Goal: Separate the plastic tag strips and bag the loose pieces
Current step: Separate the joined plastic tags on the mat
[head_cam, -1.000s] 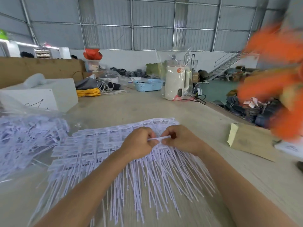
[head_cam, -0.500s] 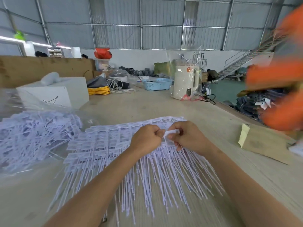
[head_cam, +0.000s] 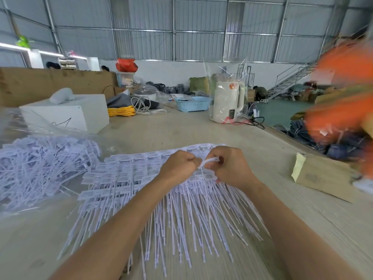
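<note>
A wide sheet of joined white plastic tag strips [head_cam: 129,178] lies on the table in front of me, its long thin tails fanning toward me. My left hand [head_cam: 178,165] and my right hand [head_cam: 230,168] meet above its far right part. Both pinch one white tag piece [head_cam: 210,160] between them, fingers curled, and the piece is bent upward. At the left, a clear plastic bag [head_cam: 40,164] holds a heap of loose white tag pieces.
A brown cardboard box [head_cam: 323,178] sits at the right on the wooden table [head_cam: 292,219]. Farther back stand a white box [head_cam: 66,116], a blue basket [head_cam: 192,104], a white kettle [head_cam: 228,102] in plastic wrap and cables. Blurred orange shapes [head_cam: 343,87] fill the right edge.
Both hands stayed together over the sheet; the pinched tag piece has bent and lifted slightly between them. The camera has shifted, so the scene sits a little further right.
</note>
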